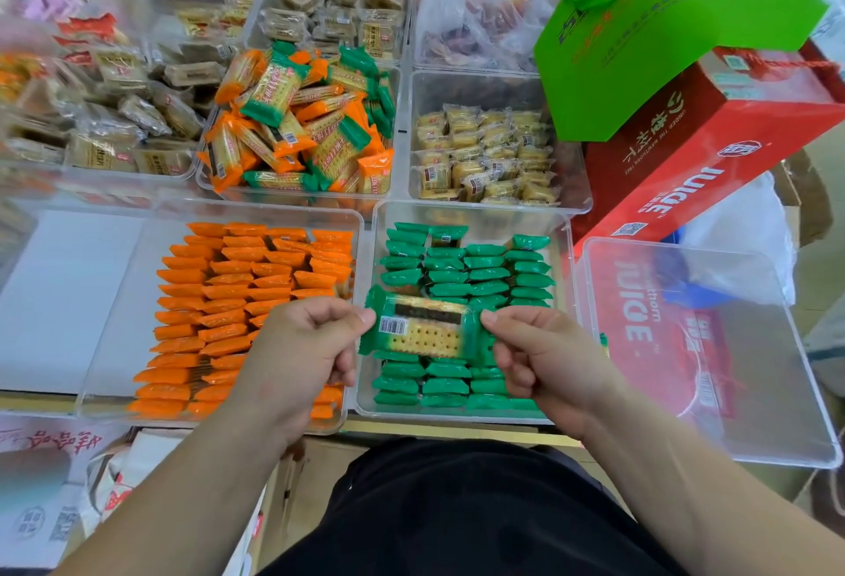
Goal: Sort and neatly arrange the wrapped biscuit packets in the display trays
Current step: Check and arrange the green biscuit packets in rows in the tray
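Observation:
I hold one green-wrapped biscuit packet (423, 328) flat between both hands, above the near clear tray (471, 214) filled with rows of green packets. My left hand (306, 342) pinches its left end and my right hand (544, 351) pinches its right end. To the left, another clear tray (114, 315) holds neat rows of orange packets in its right half. Behind these, a tray (205, 182) carries a mixed heap of orange and green packets.
An empty clear tray (750, 392) lies at the near right over a red juice box (713, 150). A green bag (654, 27) rests on that box. Further trays of yellow cakes (484, 150) and brown biscuits (114, 118) fill the back.

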Available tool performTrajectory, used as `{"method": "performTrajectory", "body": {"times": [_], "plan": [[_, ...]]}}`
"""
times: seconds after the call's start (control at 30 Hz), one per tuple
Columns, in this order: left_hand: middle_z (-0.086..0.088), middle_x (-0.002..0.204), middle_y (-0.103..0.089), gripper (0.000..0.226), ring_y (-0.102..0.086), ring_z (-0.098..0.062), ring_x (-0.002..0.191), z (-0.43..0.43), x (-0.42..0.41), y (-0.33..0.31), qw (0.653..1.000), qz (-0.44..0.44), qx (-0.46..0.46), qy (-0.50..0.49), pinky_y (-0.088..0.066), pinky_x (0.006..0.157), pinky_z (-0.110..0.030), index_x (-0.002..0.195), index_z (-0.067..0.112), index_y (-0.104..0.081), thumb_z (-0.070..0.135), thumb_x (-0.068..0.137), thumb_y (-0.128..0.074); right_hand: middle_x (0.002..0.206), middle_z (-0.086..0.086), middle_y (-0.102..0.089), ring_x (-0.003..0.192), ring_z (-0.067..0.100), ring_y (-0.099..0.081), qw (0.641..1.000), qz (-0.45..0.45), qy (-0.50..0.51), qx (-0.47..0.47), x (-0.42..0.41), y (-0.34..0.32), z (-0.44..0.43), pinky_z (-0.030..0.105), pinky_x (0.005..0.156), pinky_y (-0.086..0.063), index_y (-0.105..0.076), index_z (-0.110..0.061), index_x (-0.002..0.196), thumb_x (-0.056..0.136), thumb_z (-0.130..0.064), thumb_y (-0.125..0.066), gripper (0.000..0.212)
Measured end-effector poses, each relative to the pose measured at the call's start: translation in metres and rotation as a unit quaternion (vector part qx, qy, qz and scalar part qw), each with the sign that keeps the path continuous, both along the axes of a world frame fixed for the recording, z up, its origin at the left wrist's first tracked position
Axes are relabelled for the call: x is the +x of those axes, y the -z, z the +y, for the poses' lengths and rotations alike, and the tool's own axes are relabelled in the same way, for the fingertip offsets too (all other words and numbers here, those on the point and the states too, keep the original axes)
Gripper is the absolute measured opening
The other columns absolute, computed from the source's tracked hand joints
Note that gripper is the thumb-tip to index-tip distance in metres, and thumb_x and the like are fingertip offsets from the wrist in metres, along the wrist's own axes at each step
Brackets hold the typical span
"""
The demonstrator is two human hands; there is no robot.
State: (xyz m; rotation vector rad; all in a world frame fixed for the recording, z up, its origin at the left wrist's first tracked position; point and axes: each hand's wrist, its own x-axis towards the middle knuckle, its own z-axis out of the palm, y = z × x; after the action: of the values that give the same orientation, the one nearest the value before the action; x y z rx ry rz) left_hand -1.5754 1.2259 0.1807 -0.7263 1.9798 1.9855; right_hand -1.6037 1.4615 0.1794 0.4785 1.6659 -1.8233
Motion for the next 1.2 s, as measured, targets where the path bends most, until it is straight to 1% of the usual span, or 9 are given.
{"method": "performTrajectory", "body": {"times": [0.1, 0.23, 0.43, 0.53, 0.63, 0.83, 0.93, 1.07, 1.2], "plan": [[-0.007, 0.064, -0.070, 0.010, -0.067, -0.020, 0.055, 0.004, -0.002, 0.004, 0.996, 0.051, -0.075, 0.024, -0.048, 0.050, -0.022, 0.089, 0.009, -0.071, 0.009, 0.095, -0.063, 0.080, 0.016, -0.074, 0.051, 0.019, -0.062, 0.998, 0.029, 0.013, 0.052, -0.001, 0.001, -0.006, 0.028, 0.047, -0.048, -0.070, -0.014, 0.092, 0.099, -0.022, -0.062, 0.013], [0.004, 0.085, -0.077, 0.013, -0.073, -0.008, 0.083, 0.005, -0.007, 0.023, 0.983, 0.087, -0.129, 0.093, -0.055, 0.069, -0.018, 0.096, 0.017, -0.075, 0.007, 0.094, -0.066, 0.099, 0.012, -0.077, 0.089, 0.030, -0.075, 0.998, 0.016, 0.063, 0.021, -0.006, 0.014, -0.008, 0.040, 0.077, -0.059, -0.066, -0.013, 0.113, 0.101, -0.033, -0.057, 0.025], [0.020, 0.109, -0.068, 0.025, -0.061, 0.005, 0.104, 0.006, -0.027, 0.056, 0.917, 0.138, -0.281, 0.249, -0.047, 0.094, -0.021, 0.114, 0.028, -0.072, 0.017, 0.092, -0.069, 0.102, 0.017, -0.074, 0.083, 0.027, -0.075, 0.987, 0.057, 0.121, 0.091, -0.024, 0.042, 0.000, 0.031, 0.070, -0.059, -0.066, -0.013, 0.108, 0.091, -0.007, -0.071, 0.019], [0.003, 0.099, -0.067, 0.024, -0.060, -0.021, 0.097, -0.003, -0.055, 0.077, 0.852, 0.195, -0.427, 0.233, -0.047, 0.082, -0.036, 0.107, 0.018, -0.075, 0.019, 0.084, -0.078, 0.112, 0.010, -0.066, 0.089, 0.023, -0.073, 0.979, 0.086, 0.129, 0.132, -0.035, 0.057, -0.001, 0.036, 0.081, -0.061, -0.061, -0.020, 0.123, 0.088, -0.008, -0.075, 0.039], [0.000, 0.091, -0.053, 0.025, -0.051, -0.027, 0.090, -0.009, -0.089, 0.098, 0.775, 0.202, -0.548, 0.239, -0.041, 0.073, -0.038, 0.099, 0.020, -0.077, 0.030, 0.077, -0.082, 0.112, -0.010, -0.064, 0.098, 0.008, -0.065, 0.947, 0.184, 0.050, 0.258, -0.045, 0.065, -0.007, 0.030, 0.086, -0.057, -0.064, -0.022, 0.126, 0.086, -0.017, -0.078, 0.042], [-0.001, 0.103, -0.051, 0.023, -0.045, -0.027, 0.109, 0.010, -0.133, 0.106, 0.633, 0.138, -0.655, 0.389, -0.037, 0.090, -0.041, 0.101, 0.024, -0.075, 0.040, 0.087, -0.067, 0.099, -0.008, -0.065, 0.089, 0.006, -0.063, 0.849, 0.402, -0.093, 0.332, -0.044, 0.084, -0.016, 0.024, 0.081, -0.054, -0.071, -0.015, 0.113, 0.083, -0.009, -0.079, 0.032], [0.000, 0.105, -0.052, 0.018, -0.045, -0.027, 0.108, 0.021, -0.143, 0.114, 0.571, 0.139, -0.672, 0.451, -0.032, 0.095, -0.043, 0.099, 0.023, -0.074, 0.034, 0.089, -0.065, 0.101, -0.006, -0.065, 0.091, 0.009, -0.062, 0.841, 0.418, -0.094, 0.332, -0.040, 0.093, -0.012, 0.027, 0.082, -0.054, -0.071, -0.013, 0.113, 0.083, -0.009, -0.077, 0.031], [0.000, 0.104, -0.055, 0.017, -0.044, -0.028, 0.108, 0.032, -0.149, 0.124, 0.541, 0.121, -0.681, 0.479, -0.029, 0.092, -0.045, 0.103, 0.021, -0.072, 0.030, 0.091, -0.064, 0.101, -0.009, -0.065, 0.092, 0.005, -0.062, 0.849, 0.405, -0.066, 0.333, -0.033, 0.098, -0.004, 0.024, 0.083, -0.053, -0.071, -0.013, 0.112, 0.082, -0.008, -0.079, 0.031], [0.002, 0.102, -0.052, 0.019, -0.042, -0.026, 0.109, 0.036, -0.151, 0.125, 0.559, 0.128, -0.672, 0.469, -0.028, 0.091, -0.045, 0.104, 0.021, -0.072, 0.032, 0.094, -0.061, 0.101, -0.011, -0.065, 0.095, 0.005, -0.063, 0.857, 0.391, -0.054, 0.332, -0.031, 0.095, 0.001, 0.021, 0.084, -0.052, -0.071, -0.015, 0.111, 0.082, -0.007, -0.079, 0.031]]}}
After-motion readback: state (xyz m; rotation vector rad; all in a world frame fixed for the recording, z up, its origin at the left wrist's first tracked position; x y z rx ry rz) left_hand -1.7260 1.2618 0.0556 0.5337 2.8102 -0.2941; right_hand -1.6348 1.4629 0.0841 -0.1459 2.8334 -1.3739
